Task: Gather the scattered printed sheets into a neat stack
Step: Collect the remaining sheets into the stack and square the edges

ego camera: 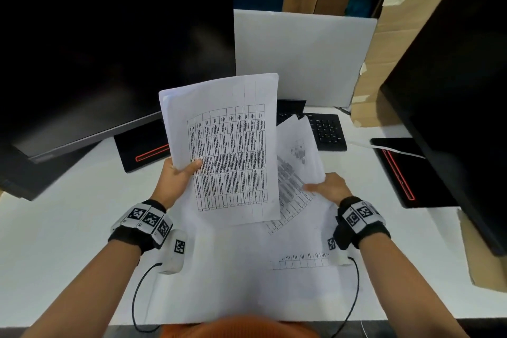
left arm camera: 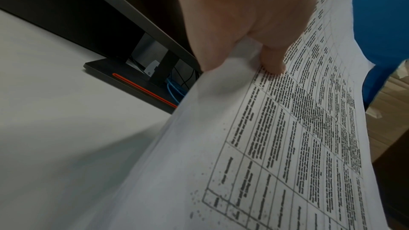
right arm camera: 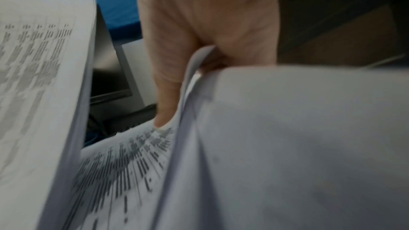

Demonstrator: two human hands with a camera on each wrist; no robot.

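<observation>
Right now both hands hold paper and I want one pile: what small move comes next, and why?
Probably bring the right hand and its few sheets left, against the left hand's upright bundle. The two lots are held apart and at different angles, and more printed sheets lie on the desk.

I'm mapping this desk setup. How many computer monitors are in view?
2. One large dark monitor stands at the left of the desk, its base beside the left hand. The other monitor stands at the right edge, partly cut off.
</observation>
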